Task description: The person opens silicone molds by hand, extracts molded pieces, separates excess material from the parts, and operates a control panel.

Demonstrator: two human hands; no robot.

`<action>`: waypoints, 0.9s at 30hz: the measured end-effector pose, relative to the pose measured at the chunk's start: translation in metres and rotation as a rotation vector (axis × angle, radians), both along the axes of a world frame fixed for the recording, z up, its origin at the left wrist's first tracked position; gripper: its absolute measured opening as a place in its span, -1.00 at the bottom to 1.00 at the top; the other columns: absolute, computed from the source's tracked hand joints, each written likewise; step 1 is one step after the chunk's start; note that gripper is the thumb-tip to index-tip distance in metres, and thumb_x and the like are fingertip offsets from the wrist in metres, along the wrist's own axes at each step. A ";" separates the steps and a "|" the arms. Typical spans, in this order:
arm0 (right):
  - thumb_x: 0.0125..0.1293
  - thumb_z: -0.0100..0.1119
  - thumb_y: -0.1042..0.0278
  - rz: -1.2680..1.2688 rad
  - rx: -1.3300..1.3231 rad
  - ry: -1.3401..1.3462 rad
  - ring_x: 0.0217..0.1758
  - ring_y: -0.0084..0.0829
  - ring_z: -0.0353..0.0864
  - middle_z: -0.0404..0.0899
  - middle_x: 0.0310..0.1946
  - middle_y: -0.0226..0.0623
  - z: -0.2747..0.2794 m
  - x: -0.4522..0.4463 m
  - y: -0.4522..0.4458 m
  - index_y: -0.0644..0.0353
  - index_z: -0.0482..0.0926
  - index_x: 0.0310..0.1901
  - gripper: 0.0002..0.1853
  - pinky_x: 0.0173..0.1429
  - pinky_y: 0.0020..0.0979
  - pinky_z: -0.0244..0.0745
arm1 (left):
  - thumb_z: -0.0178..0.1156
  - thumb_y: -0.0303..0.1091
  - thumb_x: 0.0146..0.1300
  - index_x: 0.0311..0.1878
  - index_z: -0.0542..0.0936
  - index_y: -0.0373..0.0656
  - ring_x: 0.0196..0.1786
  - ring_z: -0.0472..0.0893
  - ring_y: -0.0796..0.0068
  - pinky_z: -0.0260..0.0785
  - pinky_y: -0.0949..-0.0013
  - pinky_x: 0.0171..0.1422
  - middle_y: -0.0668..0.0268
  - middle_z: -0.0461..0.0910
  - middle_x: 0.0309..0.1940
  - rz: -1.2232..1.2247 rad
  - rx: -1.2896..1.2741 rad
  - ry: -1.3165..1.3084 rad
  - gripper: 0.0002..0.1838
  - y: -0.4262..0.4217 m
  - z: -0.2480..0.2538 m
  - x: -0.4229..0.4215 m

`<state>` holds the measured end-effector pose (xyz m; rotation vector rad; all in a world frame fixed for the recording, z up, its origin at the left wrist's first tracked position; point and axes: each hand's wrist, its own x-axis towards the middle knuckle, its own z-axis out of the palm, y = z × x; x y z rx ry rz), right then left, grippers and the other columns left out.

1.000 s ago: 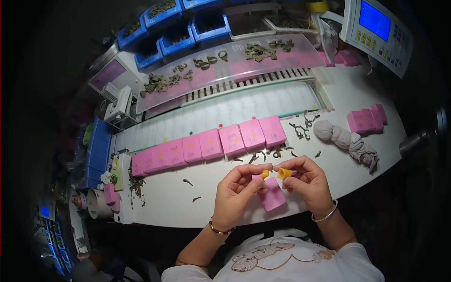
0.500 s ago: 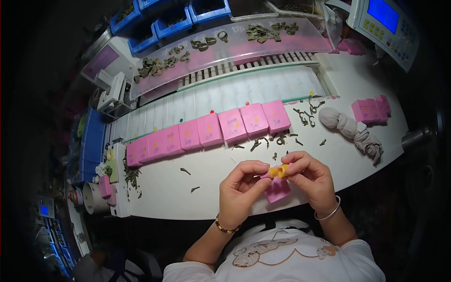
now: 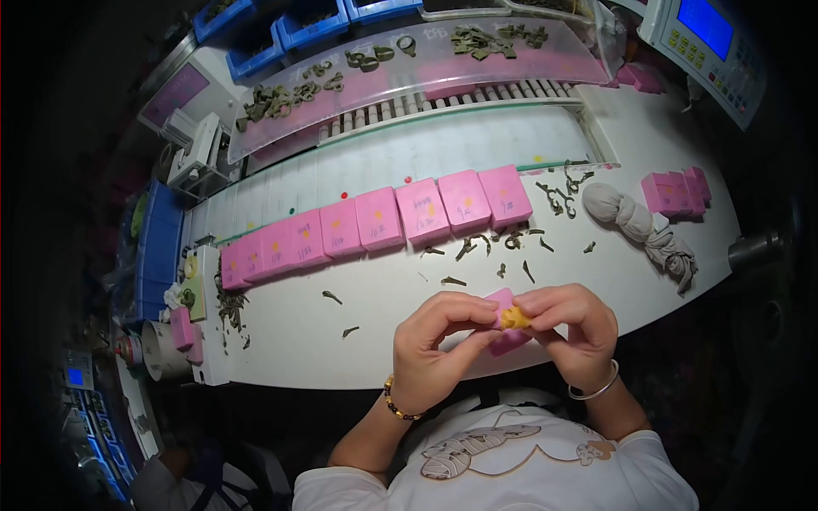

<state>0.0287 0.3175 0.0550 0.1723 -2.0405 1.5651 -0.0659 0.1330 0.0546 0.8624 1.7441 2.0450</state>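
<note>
A small yellow piece (image 3: 514, 318) is pinched between the fingertips of both hands near the table's front edge. My left hand (image 3: 439, 342) holds it from the left, thumb and fingers closed. From the right, my right hand (image 3: 573, 328) grips it the same way. Directly beneath the fingers lies a pink block (image 3: 509, 342), partly hidden by them. Small dark green pieces (image 3: 454, 281) are scattered on the white table just beyond the hands.
A row of pink blocks (image 3: 379, 220) crosses the white table (image 3: 281, 349). Behind it are a glass-edged belt and a clear tray (image 3: 375, 77) of green pieces. A grey cloth bundle (image 3: 635, 223) and stacked pink blocks (image 3: 673, 194) lie right; a keypad display (image 3: 705, 34) stands back right.
The two yellow parts, apart a second ago, now meet between my fingertips. The row of blocks and the table have shifted slightly up and left in view. A green piece now shows beyond my right hand.
</note>
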 end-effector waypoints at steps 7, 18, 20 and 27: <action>0.08 0.35 0.86 0.062 0.130 -0.019 0.04 -0.21 0.79 0.75 -0.05 -0.09 0.013 0.002 0.003 0.28 0.68 -0.14 -0.67 0.09 -0.31 0.73 | 0.41 -0.78 0.15 -0.04 0.64 -0.36 -0.03 0.74 0.34 0.67 0.31 0.17 0.10 0.68 -0.08 -0.035 -0.109 0.268 -0.69 -0.008 0.008 -0.003; 0.29 0.36 0.70 0.196 -0.586 -0.280 0.19 -0.30 0.68 0.57 0.19 -0.08 0.012 -0.002 0.001 0.34 0.59 0.16 -0.60 0.20 -0.35 0.72 | 0.46 -0.72 0.15 0.04 0.58 -0.31 0.01 0.67 0.36 0.64 0.35 0.01 0.11 0.64 -0.02 0.057 -0.037 0.338 -0.60 0.012 -0.001 0.000; 0.26 0.42 0.62 0.126 -0.398 -0.328 0.17 -0.34 0.67 0.56 0.21 -0.12 0.017 -0.002 0.003 0.31 0.58 0.21 -0.53 0.14 -0.36 0.72 | 0.46 -0.74 0.11 0.04 0.58 -0.29 -0.04 0.68 0.36 0.63 0.35 -0.04 0.11 0.64 -0.04 0.106 -0.071 0.455 -0.57 0.015 0.002 -0.001; 0.12 0.54 0.32 -0.118 0.272 -0.239 -0.06 -0.21 0.68 0.68 -0.10 -0.14 0.017 -0.008 -0.001 0.24 0.64 0.17 -0.45 0.06 -0.26 0.61 | 0.45 -0.74 -0.09 0.05 0.58 -0.23 -0.18 0.67 0.19 0.58 0.30 -0.18 0.12 0.63 -0.10 0.117 -0.159 0.796 -0.44 0.030 0.005 0.000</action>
